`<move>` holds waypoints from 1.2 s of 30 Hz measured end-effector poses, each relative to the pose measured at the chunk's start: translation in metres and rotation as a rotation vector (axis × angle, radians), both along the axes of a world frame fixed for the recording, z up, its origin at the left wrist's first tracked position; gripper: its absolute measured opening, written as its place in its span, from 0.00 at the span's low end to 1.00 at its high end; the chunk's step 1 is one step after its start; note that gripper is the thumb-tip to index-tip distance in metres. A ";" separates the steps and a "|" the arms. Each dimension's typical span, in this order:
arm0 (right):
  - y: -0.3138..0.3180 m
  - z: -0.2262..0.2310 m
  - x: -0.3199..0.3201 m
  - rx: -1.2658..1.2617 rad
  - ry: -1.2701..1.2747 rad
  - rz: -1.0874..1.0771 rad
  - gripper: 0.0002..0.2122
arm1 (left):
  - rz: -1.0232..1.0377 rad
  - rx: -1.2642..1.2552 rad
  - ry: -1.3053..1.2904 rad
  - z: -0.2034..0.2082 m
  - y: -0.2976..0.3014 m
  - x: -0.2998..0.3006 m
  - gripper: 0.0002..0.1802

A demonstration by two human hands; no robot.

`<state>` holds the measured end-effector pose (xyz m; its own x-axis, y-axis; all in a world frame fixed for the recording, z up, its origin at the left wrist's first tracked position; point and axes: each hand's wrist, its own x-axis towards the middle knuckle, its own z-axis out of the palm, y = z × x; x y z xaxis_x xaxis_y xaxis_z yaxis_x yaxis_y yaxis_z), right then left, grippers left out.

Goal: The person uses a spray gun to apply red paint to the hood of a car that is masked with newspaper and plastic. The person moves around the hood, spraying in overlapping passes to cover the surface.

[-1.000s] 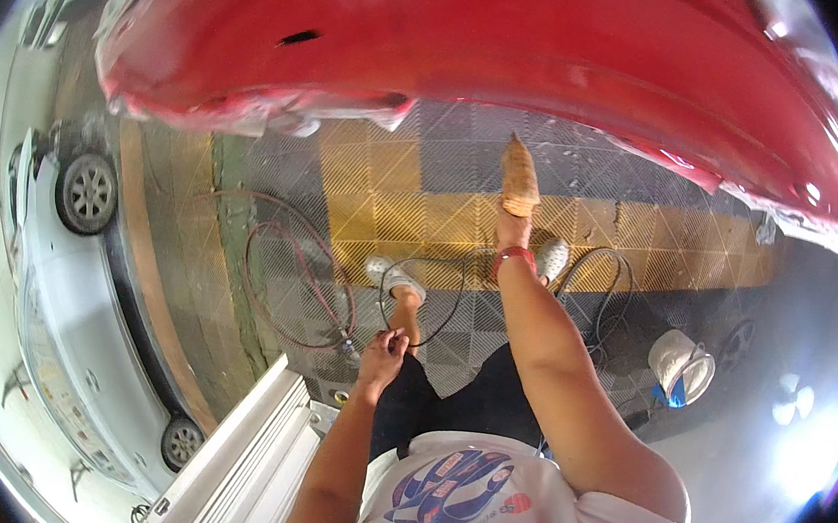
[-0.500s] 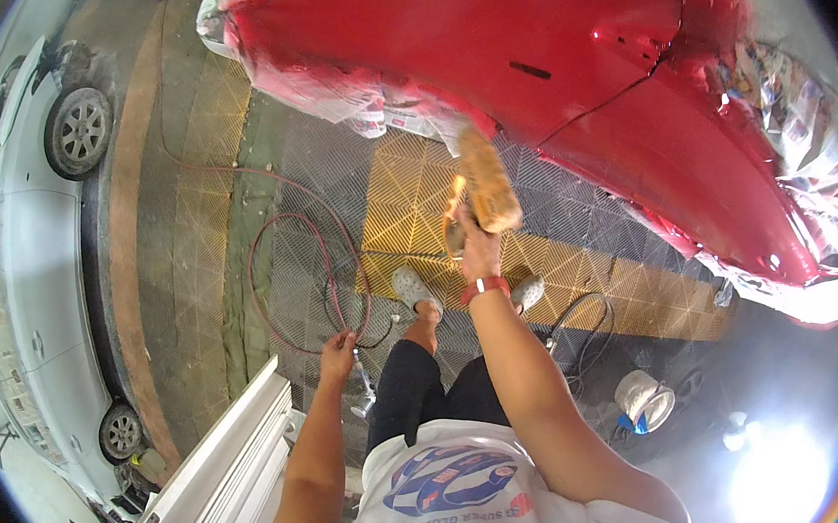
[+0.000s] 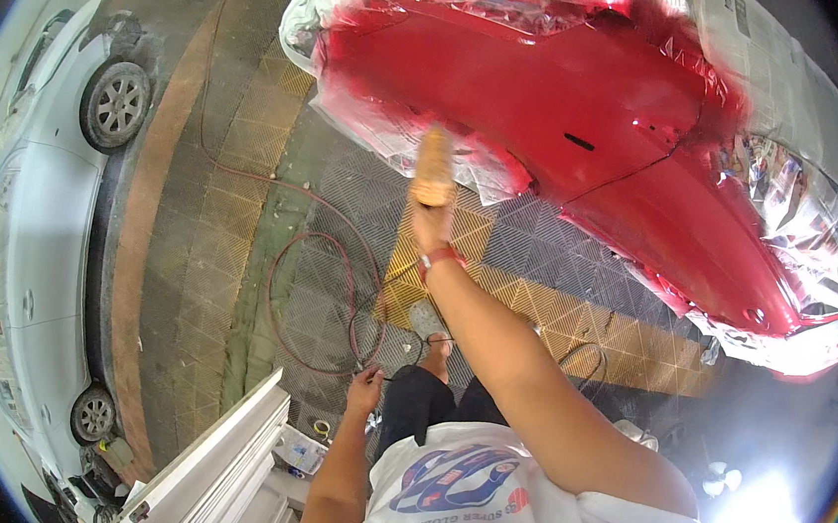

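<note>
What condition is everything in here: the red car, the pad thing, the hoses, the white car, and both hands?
Red car body: glossy red, its edges masked with paper and plastic sheeting.
Tan pad: raised toward the red panel, gripped by the right hand.
Left hand: lowered, closed on a thin dark cord.
Red hose: looped loosely on the floor.
White car: parked at the left.

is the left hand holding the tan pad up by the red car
No, the right hand holds the tan pad by the red car; the left hand hangs low.
</note>
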<state>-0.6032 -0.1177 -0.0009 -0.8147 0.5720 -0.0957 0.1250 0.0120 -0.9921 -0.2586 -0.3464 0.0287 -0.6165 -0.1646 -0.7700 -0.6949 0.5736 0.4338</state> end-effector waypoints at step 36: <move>-0.034 0.199 -0.094 0.152 0.015 0.227 0.27 | 0.090 0.086 0.176 0.013 0.002 -0.029 0.26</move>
<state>-0.6974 -0.1518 0.1984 -0.9244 0.3812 -0.0095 0.0872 0.1871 -0.9785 -0.2876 -0.3440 0.0416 -0.7289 -0.1631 -0.6650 -0.6504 0.4684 0.5980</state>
